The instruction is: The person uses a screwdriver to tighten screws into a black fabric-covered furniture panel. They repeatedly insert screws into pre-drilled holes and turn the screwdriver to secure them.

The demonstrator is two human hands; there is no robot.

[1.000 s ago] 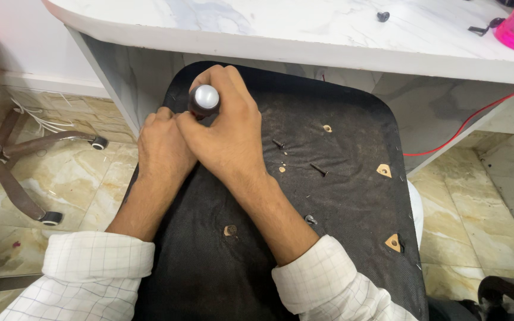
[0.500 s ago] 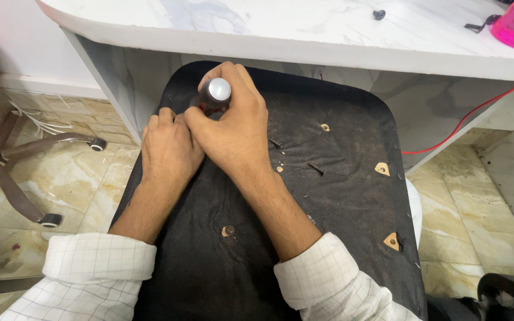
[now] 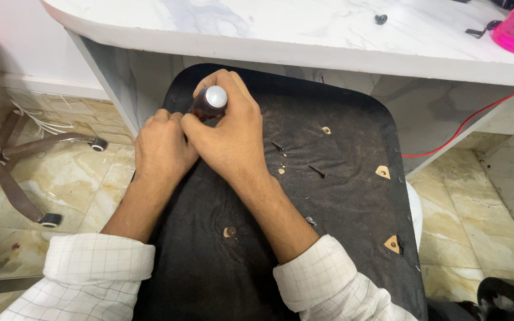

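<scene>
Right hand (image 3: 230, 134) is gripping a screwdriver (image 3: 210, 101), fingers wrapping tight around the dark handle, silver end cap poking out at the top of the fist. The tool is standing roughly upright, its tip hidden under the hand. Left hand (image 3: 160, 148) is sitting just beside the right, touching it, fingers curling in at the tool's base; can't tell what they are pinching. Both are pressing down on a black seat panel (image 3: 340, 238). Loose dark screws (image 3: 317, 172) are lying on the panel just right of the right hand. A white marble tabletop (image 3: 257, 30) is sitting beyond the hands.
</scene>
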